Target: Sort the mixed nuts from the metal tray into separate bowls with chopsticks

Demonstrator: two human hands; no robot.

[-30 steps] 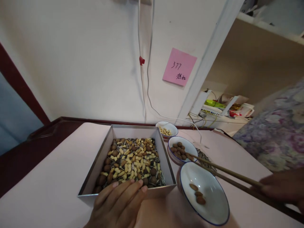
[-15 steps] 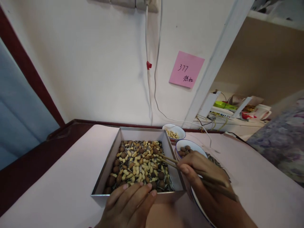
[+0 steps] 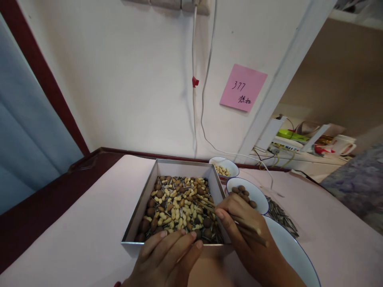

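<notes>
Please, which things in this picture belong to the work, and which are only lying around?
Seemingly part of the work:
Chopsticks, in the right hand
Box of nuts and seeds, left hand at its near edge
Far bowl, middle bowl, near bowl
Striped seed pile

Seemingly just around:
Pink note on the wall
White cable
White mug at right

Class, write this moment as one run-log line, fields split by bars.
Left hand: fingers on near rim of box | Right hand: holding chopsticks, tips at nuts inside box | Right of box: three bowls, seed pile
</notes>
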